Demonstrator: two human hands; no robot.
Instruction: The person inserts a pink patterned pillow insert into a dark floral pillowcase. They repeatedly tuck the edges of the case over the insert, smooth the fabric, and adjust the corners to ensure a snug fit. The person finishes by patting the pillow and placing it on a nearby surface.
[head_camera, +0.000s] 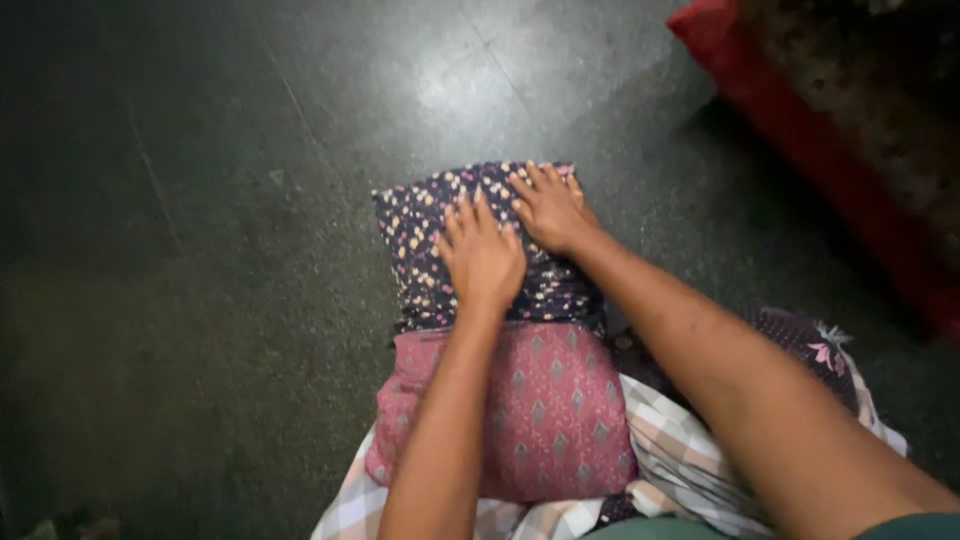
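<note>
Both hands — left (482, 258), right (550, 212) — press spread fingers on the floral cloth (425, 250); pushing toward 12 o'clock could slide it off the pink cloth (555, 420).

A folded dark navy cloth (430, 250), printed all over with small yellow, white and pink flowers, is seen lying flat on the dark, speckled floor (200, 200). It has been folded into a rough rectangle, with its far edge and left corner neatly squared. Its near edge is laid touching a folded pink cloth (560, 410), patterned with rows of small grey diamond shapes, which rests partly on a checked fabric. The navy cloth is pressed down by both palms: the left hand (482, 258) at its middle, the right hand (550, 210) towards its far right corner.
</note>
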